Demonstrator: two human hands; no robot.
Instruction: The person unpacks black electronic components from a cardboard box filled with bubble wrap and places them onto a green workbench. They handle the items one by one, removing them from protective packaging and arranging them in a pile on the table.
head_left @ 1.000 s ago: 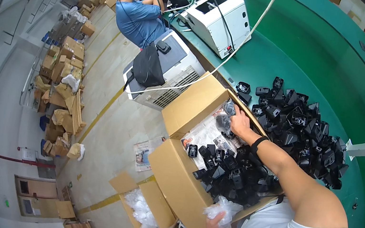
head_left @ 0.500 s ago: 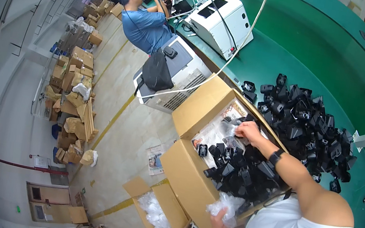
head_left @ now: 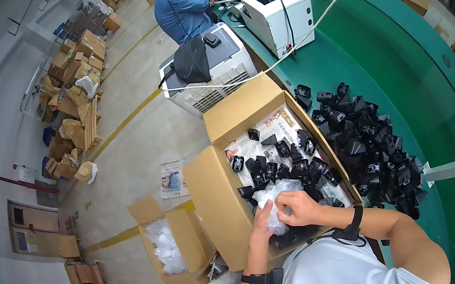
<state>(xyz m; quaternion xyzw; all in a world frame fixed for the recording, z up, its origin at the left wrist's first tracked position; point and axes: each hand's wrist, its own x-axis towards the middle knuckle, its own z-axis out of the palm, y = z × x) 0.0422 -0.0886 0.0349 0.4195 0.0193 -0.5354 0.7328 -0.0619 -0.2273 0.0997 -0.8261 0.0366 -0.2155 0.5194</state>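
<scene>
Plastic [head_left: 276,193] bunched between my two grips, over the open carton [head_left: 222,207]

My left grip [head_left: 263,219] clasps the clear bundle and my right grip [head_left: 299,207] pinches it, by the carton's near-left corner; black parts [head_left: 258,174] lie inside, and a black heap [head_left: 359,143] sits on the green table [head_left: 343,59]

- Green bench [head_left: 336,67]: bears a loose heap of black plastic parts [head_left: 366,142]; a boxy white machine [head_left: 286,22] stands on it, apart from the heap.
- Pale floor [head_left: 149,141]: marked with a yellow line [head_left: 122,130]; a newspaper sheet [head_left: 174,180] lies on it; cartons [head_left: 92,46] stand piled along one side.
- Support beneath the large open carton [head_left: 220,204]: hidden, cannot be determined.
</scene>
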